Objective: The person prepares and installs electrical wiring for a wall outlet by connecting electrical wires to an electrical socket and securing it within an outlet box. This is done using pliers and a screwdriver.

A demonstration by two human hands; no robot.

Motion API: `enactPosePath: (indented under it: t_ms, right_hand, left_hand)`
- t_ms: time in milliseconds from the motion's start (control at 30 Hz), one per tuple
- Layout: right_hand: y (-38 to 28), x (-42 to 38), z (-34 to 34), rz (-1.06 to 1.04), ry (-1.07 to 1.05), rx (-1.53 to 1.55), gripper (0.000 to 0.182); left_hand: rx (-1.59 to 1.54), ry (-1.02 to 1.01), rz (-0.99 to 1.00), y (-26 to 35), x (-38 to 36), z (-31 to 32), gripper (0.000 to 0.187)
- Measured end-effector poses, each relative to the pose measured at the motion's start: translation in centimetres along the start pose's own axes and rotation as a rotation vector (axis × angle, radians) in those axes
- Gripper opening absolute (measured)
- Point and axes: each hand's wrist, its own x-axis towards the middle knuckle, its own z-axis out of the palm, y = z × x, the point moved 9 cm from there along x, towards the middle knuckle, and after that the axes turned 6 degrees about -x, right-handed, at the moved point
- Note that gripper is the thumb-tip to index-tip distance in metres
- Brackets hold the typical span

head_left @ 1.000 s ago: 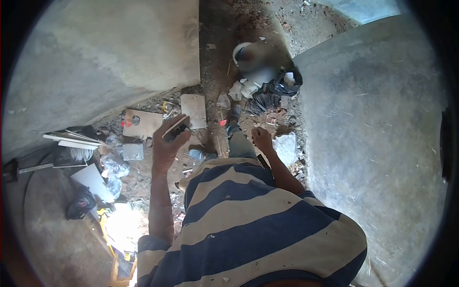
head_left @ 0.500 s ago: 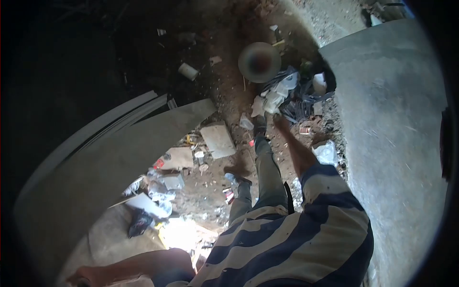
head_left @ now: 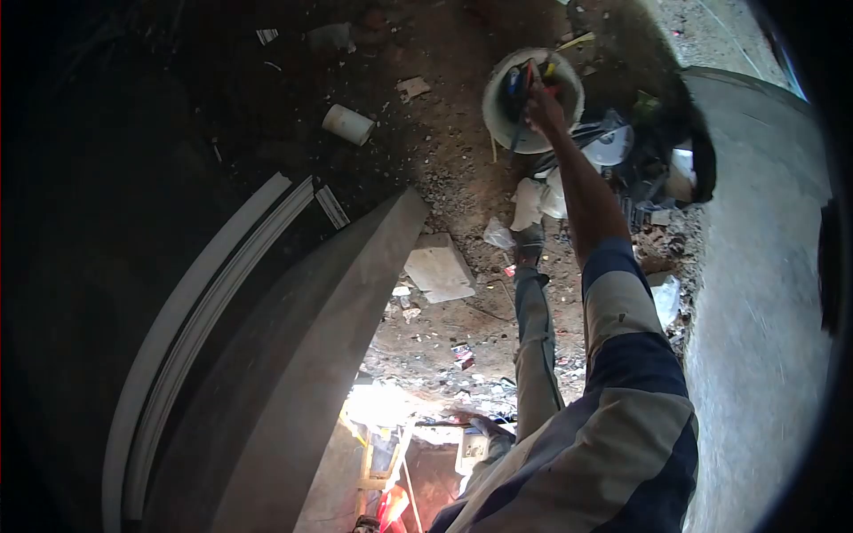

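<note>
My right hand [head_left: 544,114] reaches into a round, pale-rimmed bucket [head_left: 577,102] at the top of the head view. Its fingers look closed around a long, slim tool with a red part [head_left: 531,73] showing above the hand. A dark end seems to stick out below, and its exact kind is not clear. Blue and yellow items lie inside the bucket near the fingers. Next to the bucket, below and to its right, are black plastic bags [head_left: 644,169] and a white round piece [head_left: 609,145]. My left hand is out of view.
A grey wall [head_left: 764,266] runs along the right. Pale curved-looking strips [head_left: 200,240] and a slanted concrete edge [head_left: 329,355] are on the left. A white can [head_left: 348,124], a flat slab [head_left: 442,268] and scattered rubbish lie on the dirt floor.
My right hand has moved up from the white bags into the bucket, where it now grips a tool. My left arm has left the view. The view has shifted.
</note>
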Motion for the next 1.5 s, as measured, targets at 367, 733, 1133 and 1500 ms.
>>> enactPosePath:
  t_ms: [367, 733, 1133, 1500]
  right_hand:
    - [1.7, 10.1, 5.0, 0.201, -0.037, -0.280, 0.053]
    - [-6.3, -7.3, -1.0, -0.139, 0.280, -0.511, 0.048]
    - [-19.7, -34.9, -8.7, 0.321, -0.457, 1.109, 0.022]
    - [-51.1, -61.9, -12.2, -0.301, -1.201, 0.846, 0.048]
  left_hand:
    - [0.027, -0.035, 0.042, 1.3, 0.8, 1.2, 0.037]
    - [0.054, -0.005, 0.010, -2.0, 3.2, -4.6, 0.040]
    - [0.055, 0.155, -0.092, -7.5, 3.2, -13.1, 0.043]
    - [-0.762, 0.447, -0.835, -19.2, -5.3, -24.2, 0.046]
